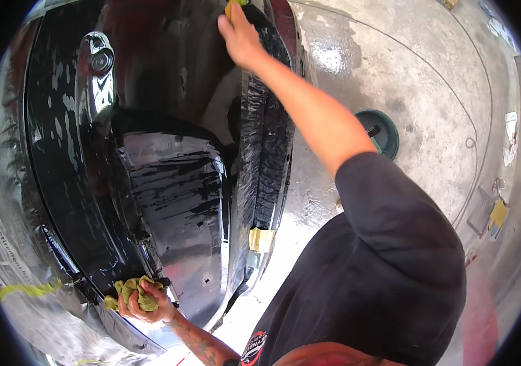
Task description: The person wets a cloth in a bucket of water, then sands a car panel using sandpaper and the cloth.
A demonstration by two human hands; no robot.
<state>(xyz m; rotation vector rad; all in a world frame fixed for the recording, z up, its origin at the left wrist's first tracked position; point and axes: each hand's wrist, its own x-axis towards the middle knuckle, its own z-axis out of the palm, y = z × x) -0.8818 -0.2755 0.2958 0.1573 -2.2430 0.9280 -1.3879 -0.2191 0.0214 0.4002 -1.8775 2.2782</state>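
Note:
A glossy black car body panel [169,79] with streaks of wet on it fills the left half of the view. At its lower left, my left hand [158,307] is closed around a crumpled yellow-green cloth [137,293], pressed against the bodywork. My right arm stretches far forward across the panel. At the top edge, my right hand [240,38] has its fingers closed on a small yellow-and-green pad [231,8], which is partly cut off by the picture's rim. Between the hands lies a recessed area [178,226] with dark wet streaks.
Plastic sheeting and printed paper [4,226] cover the car's left side, with yellow tape [28,288]. A yellow sheet [261,240] lies on the bumper. On the wet concrete floor stand a dark green bucket [394,145] and a trailing hose [437,70].

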